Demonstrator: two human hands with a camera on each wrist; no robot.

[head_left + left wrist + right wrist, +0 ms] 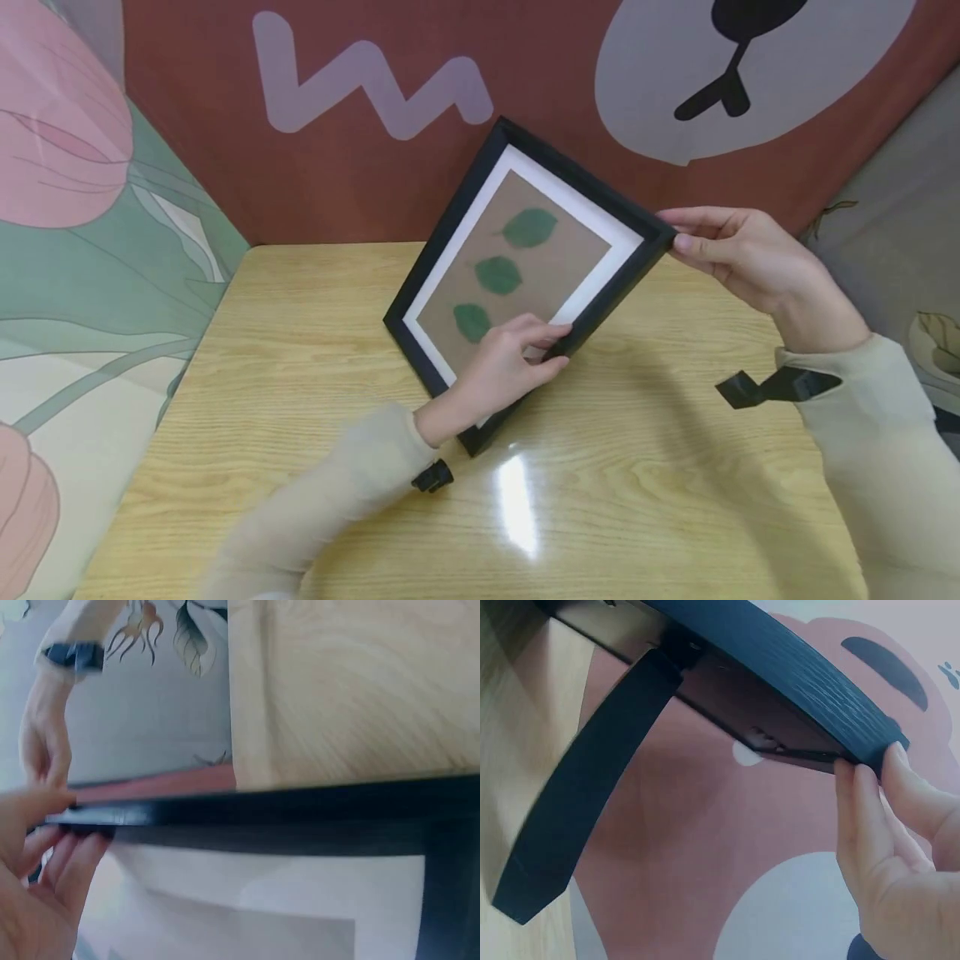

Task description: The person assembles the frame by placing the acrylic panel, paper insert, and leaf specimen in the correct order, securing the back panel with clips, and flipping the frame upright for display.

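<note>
A black picture frame (457, 200) with a white mat and several green leaves on a brown backing is tilted over the table, one corner pointing up. My left hand (513, 358) grips its lower right edge, fingers on the front and thumb at the outer side. At the right corner, my right hand (757, 258) pinches the frame between thumb and fingers. From the right wrist view, a black stand leg (592, 780) juts out from the frame's back. The left wrist view has the frame's edge (277, 810) running between thumb and fingers.
The wooden table (285, 350) reaches back to a reddish-brown printed cloth (337, 183). Flowered fabric (67, 275) hangs at the left, and grey printed fabric (907, 217) at the right. A light reflection lies on the tabletop near the frame's lowest corner.
</note>
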